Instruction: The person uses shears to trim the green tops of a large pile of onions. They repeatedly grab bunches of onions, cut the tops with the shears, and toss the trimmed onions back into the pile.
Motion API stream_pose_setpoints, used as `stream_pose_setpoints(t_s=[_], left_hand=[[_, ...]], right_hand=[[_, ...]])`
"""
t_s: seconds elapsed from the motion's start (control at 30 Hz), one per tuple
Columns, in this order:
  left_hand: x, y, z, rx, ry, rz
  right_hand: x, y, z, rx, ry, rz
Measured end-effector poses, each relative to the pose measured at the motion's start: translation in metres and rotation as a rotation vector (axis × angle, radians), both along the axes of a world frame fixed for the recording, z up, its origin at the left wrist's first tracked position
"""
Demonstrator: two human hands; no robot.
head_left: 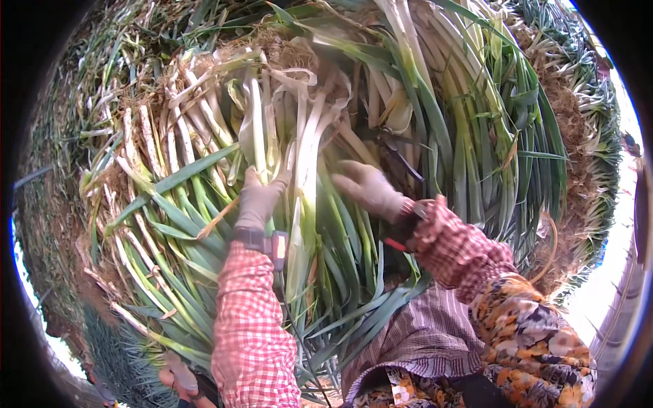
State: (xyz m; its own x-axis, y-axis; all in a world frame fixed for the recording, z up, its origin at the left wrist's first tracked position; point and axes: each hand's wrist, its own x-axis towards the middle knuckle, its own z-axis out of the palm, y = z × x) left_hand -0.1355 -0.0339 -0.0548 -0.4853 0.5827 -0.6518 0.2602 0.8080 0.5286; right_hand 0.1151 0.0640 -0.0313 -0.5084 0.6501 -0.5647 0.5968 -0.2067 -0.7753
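My left hand point(259, 196), in a light glove, is around the white stem of a large green onion point(256, 122), its roots pointing away from me. To its right, my right hand point(365, 186), also gloved and a little blurred, has its fingers spread beside long pale stalks point(308, 153); nothing shows in its grasp. Loose papery skin hangs from the stalks between my hands. Just beyond my right hand, a dark curved tool or strap point(400, 158) lies among the stems; its kind is unclear. Green leaves run down towards my lap.
Heaped green onions point(168, 178) lie on the left, and a thick pile point(474, 127) leans on the right. More rooted bundles point(592, 127) line the far right rim. Another person's gloved hand point(181, 375) shows at the lower left. A thin cable point(306, 352) hangs beside my left sleeve.
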Motion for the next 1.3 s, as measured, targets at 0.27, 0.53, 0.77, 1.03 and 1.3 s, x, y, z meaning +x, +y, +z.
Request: stream_pose_setpoints(t_s=[0.27, 0.53, 0.77, 1.03, 1.3], left_hand=[[-0.1, -0.108, -0.095, 0.213, -0.293, 0.234], [0.03, -0.084, 0.063, 0.587, -0.643, 0.269], [0.103, -0.039, 0.141, 0.344, -0.014, 0.082], [0.134, -0.062, 0.172, 0.342, 0.184, -0.135], [0.095, -0.07, 0.209, 0.674, -0.198, -0.009]], right_hand=[[-0.159, -0.056, 0.017, -0.4, 0.169, -0.366], [-0.08, -0.032, 0.036, -0.125, 0.518, -0.194], [-0.062, -0.014, 0.068, -0.635, 0.662, -0.273], [-0.043, -0.036, 0.111, -0.576, 0.489, -0.413], [0.054, 0.059, 0.253, -0.125, 0.8, -0.653]])
